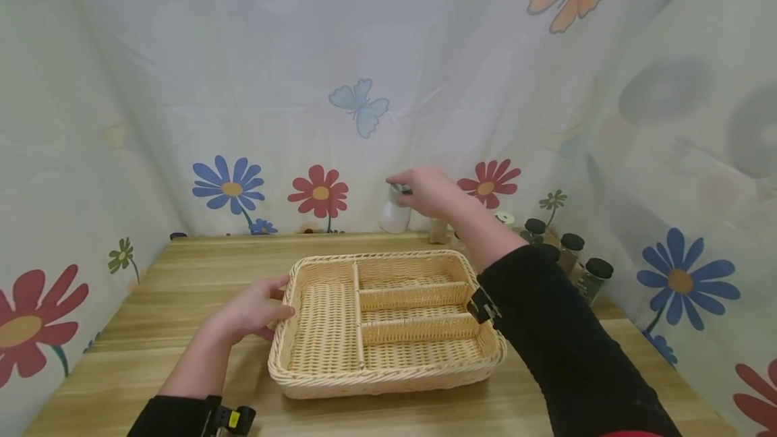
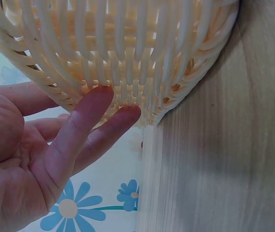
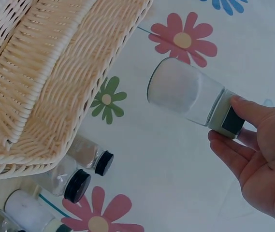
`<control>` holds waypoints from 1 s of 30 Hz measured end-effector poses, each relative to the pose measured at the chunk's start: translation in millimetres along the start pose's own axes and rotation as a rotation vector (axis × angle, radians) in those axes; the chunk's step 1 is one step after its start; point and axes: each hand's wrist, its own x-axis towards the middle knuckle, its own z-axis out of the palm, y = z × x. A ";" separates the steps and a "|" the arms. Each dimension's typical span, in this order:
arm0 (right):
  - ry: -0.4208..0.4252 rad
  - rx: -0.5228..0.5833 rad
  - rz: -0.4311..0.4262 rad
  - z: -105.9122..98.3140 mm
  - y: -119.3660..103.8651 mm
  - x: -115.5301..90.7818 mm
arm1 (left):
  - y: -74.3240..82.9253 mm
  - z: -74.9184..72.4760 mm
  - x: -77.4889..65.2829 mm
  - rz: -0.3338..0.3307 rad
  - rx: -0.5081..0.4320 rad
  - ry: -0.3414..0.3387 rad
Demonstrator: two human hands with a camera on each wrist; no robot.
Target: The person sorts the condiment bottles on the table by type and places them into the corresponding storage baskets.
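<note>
A shallow wicker basket point(image 1: 388, 380) with a long left compartment and three smaller ones on the right lies on the table. At its left end, my left hand point(image 1: 257, 309) holds the rim, thumb over the top edge and fingertips against the outer weave point(image 2: 123, 48). Beyond the far side of the basket, my right hand point(image 1: 427, 191) pinches a clear glass jar point(image 1: 394, 216) by its lid. White contents show through the glass of this jar point(image 3: 183, 92) in the right wrist view. The jar hangs lid up, above the table's far edge.
Several spice jars with dark lids point(image 1: 597, 268) stand along the right back of the table, partly hidden by my right arm. A wooden tabletop point(image 1: 200, 258) spreads left of the basket. A flower-printed curtain point(image 1: 273, 120) hangs behind and at both sides.
</note>
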 end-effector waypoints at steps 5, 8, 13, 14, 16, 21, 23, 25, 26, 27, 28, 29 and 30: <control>-0.003 -0.010 -0.036 -2.1 -15.2 1.7 | 0.3 -1.5 -1.6 -0.005 0.001 0.000; -0.014 -0.008 -0.062 -0.5 -22.5 3.7 | -0.6 -1.7 -2.4 0.001 -0.001 -0.003; -0.049 0.011 -0.074 2.6 -33.6 7.4 | -1.9 -2.1 -1.6 0.023 -0.004 -0.015; -0.054 0.010 -0.079 3.4 -35.7 8.2 | -1.9 -2.2 -1.3 0.026 -0.006 -0.015; -0.067 0.005 -0.093 4.9 -39.8 9.9 | -1.4 -2.3 -1.2 0.033 -0.005 -0.018; -0.106 -0.004 -0.125 9.8 -49.6 12.9 | -1.4 -1.7 -1.3 0.043 -0.012 -0.021; -0.126 0.001 -0.130 12.4 -52.9 14.1 | -1.8 -1.7 -1.0 0.049 -0.016 -0.026; -0.138 0.004 -0.136 15.4 -56.1 15.6 | -2.4 -1.7 -0.2 0.050 -0.017 -0.027; -0.139 -0.001 -0.141 17.2 -57.6 16.5 | -2.5 -1.9 0.1 0.050 -0.017 -0.028; -0.139 -0.010 -0.151 19.1 -59.0 17.9 | -2.4 -2.0 0.2 0.050 -0.017 -0.028; -0.138 -0.018 -0.159 21.0 -60.5 18.9 | -2.3 -2.3 0.4 0.049 -0.017 -0.029; -0.136 -0.022 -0.167 22.4 -62.3 19.8 | -2.3 -2.5 0.5 0.048 -0.018 -0.030; -0.135 -0.028 -0.179 24.0 -64.3 20.8 | -2.4 -2.7 0.6 0.046 -0.016 -0.030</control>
